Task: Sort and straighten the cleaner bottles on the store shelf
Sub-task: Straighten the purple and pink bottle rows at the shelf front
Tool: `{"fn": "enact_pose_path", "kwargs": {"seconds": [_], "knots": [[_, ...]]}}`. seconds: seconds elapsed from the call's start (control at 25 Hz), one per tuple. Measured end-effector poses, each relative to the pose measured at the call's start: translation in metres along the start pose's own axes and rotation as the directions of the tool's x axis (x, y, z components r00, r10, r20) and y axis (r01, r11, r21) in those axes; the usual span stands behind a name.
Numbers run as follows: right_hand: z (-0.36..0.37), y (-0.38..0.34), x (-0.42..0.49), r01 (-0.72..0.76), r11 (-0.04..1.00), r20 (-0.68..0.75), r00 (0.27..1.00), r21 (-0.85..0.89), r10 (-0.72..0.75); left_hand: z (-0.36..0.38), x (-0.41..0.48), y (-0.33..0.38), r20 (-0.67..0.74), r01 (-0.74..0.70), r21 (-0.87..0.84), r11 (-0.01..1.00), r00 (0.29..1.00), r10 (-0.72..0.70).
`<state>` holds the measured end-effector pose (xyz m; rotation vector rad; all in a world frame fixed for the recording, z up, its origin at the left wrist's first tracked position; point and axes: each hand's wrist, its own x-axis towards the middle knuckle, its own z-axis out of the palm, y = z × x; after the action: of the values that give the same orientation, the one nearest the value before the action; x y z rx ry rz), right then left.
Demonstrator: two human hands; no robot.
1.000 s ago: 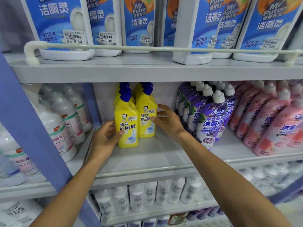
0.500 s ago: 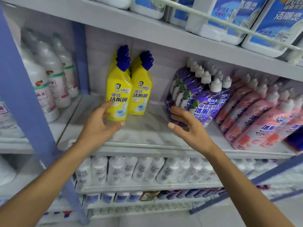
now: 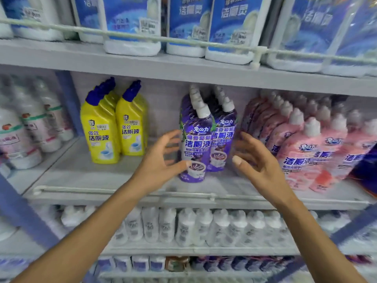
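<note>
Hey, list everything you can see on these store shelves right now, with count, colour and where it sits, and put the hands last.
Yellow bottles: two front ones with more behind, yellow with dark blue caps, middle shelf, left of centre.
Purple bottles: two rows, purple with white caps, middle shelf centre, between the hands.
Pink bottles: several rows, pink with white caps, middle shelf right.
White bottles with green bands: several, blurred, next bay on the left.
Blue-labelled white jugs: a row, top shelf behind a rail.
White bottles: a long row, lower shelf.
Left hand: open, at the left of the purple bottles.
Right hand: open, at their right.
</note>
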<state>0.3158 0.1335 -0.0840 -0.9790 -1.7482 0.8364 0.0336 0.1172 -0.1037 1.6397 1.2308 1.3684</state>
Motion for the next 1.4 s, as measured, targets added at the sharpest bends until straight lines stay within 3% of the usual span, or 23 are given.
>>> {"fn": "enact_pose_path", "kwargs": {"seconds": [0.2, 0.44, 0.64, 0.88, 1.4], "knots": [[-0.027, 0.031, 0.045, 0.005, 0.995, -0.093, 0.996, -0.096, -0.014, 0.04, 0.021, 0.0, -0.242, 0.013, 0.13, 0.991, 0.97, 0.019], [0.012, 0.049, 0.107, -0.069, 0.993, -0.146, 0.988, -0.099, 0.054, 0.059, 0.039, 0.0, -0.309, 0.101, 0.214, 0.972, 0.951, -0.031], [0.018, 0.058, 0.106, -0.077, 0.992, -0.199, 0.979, -0.105, 0.055, 0.033, 0.042, -0.01, -0.279, 0.104, 0.273, 0.956, 0.96, -0.024], [0.024, 0.054, 0.097, -0.059, 0.99, -0.24, 0.97, -0.131, 0.026, 0.009, 0.051, -0.021, -0.156, 0.061, 0.213, 0.975, 0.987, -0.028], [0.028, 0.055, 0.095, -0.064, 0.983, -0.286, 0.958, -0.175, 0.011, 0.019, 0.049, -0.024, -0.133, 0.028, 0.19, 0.981, 0.991, -0.002]]}}
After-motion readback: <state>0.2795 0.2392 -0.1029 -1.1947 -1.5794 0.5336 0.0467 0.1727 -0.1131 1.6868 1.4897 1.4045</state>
